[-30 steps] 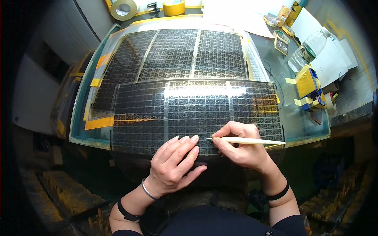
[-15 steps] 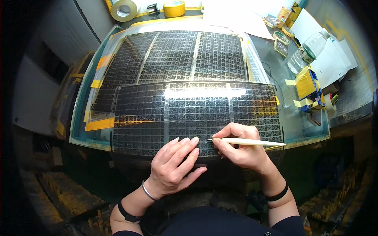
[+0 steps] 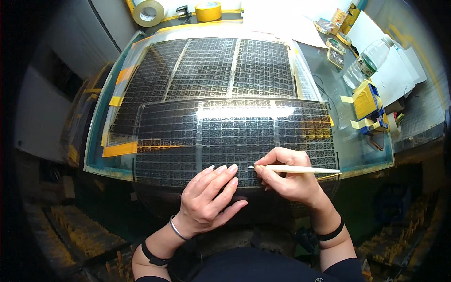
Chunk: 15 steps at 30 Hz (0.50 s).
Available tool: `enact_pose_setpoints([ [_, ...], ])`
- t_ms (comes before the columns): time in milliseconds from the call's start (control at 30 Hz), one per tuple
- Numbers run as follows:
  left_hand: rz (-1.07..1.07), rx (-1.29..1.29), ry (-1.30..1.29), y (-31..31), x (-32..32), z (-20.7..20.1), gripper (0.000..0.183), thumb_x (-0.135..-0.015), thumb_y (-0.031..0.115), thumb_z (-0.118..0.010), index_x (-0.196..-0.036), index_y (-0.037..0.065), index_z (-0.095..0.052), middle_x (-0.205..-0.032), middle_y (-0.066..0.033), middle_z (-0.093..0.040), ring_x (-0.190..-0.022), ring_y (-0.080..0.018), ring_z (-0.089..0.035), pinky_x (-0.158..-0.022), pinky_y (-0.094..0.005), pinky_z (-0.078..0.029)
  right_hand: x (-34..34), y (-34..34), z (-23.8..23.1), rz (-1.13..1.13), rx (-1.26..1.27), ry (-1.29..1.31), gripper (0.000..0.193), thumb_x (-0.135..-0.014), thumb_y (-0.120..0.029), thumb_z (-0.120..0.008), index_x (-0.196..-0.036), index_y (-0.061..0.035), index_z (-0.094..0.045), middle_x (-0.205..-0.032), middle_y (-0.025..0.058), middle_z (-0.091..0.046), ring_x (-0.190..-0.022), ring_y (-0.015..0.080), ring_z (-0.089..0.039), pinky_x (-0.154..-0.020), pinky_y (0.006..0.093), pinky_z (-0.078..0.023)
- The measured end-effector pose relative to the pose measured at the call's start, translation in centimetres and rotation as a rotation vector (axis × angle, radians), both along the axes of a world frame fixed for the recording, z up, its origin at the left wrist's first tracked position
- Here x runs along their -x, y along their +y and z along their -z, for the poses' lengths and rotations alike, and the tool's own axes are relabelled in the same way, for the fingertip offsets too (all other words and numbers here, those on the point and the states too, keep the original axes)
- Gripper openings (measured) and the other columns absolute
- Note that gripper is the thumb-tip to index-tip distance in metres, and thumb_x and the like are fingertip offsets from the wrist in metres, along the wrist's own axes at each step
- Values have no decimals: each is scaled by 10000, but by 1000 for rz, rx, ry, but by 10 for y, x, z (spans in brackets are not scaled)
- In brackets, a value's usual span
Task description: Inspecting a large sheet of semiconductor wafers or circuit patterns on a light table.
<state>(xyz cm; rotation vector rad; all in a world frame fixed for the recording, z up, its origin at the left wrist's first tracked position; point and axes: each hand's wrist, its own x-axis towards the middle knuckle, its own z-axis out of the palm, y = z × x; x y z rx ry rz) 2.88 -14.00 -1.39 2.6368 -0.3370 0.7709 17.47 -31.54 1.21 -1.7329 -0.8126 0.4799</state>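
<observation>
My right hand (image 3: pixel 289 174) pinches a slim cream-coloured pen-like tool (image 3: pixel 300 169). Its fine dark tip meets, or hovers just over, a glossy transparent sheet (image 3: pixel 235 134) printed with a dense grid of small dark patterns; which of the two I cannot tell. Just left of the tip, my left hand (image 3: pixel 209 199) rests on the sheet's near edge with fingers stretched out, holding nothing. This sheet overlaps a second dark patterned sheet (image 3: pixel 202 66) lying farther back on the glass-topped table (image 3: pixel 352 155). A bright strip of light reflects off the front sheet.
Far left stand a tape roll (image 3: pixel 149 13) and a yellow tape roll (image 3: pixel 208 11). At right are a clear plastic bottle (image 3: pixel 369 61), a blue tape dispenser (image 3: pixel 376 105) and white papers (image 3: pixel 399 70). Orange tape (image 3: pixel 120 149) marks the back sheet's left side.
Almost nothing differs. The tool's tip and my right fingers have shifted very slightly to the right; my left hand stays on the sheet.
</observation>
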Motion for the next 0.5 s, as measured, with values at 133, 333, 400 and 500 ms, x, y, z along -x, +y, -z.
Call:
enact_pose_setpoints([
  [133,-5,-2,1,0,1,2,494,-731,299,-838,-1096,20,-656,-1236,-155,-652,-1107,-314,-637,-970,-446,-507,-1,-2,-2,-25,-2,-27,90,-812,-65,-704,-825,23,-686,-669,104,-669,-565,98,-627,-511,253,-479],
  [333,-5,-2,-5,0,0,1,495,-729,301,-839,-1092,19,-657,-1237,-154,-652,-1104,-314,-638,-970,-446,-506,0,1,-3,-10,-3,-1,85,-818,-63,-701,-823,20,-687,-670,101,-671,-563,91,-621,-509,254,-470],
  [400,-5,-2,-1,0,1,1,496,-728,300,-840,-1093,19,-657,-1238,-153,-652,-1107,-313,-637,-969,-445,-507,-1,-1,-5,-40,16,-29,85,-820,-65,-700,-824,20,-688,-668,100,-669,-560,88,-617,-506,252,-466],
  [500,-1,1,2,0,0,0,499,-725,297,-842,-1096,19,-658,-1239,-150,-652,-1112,-312,-634,-970,-445,-506,-3,-1,-2,-47,3,-25,87,-818,-66,-701,-827,19,-689,-663,98,-667,-554,84,-610,-500,247,-461],
])
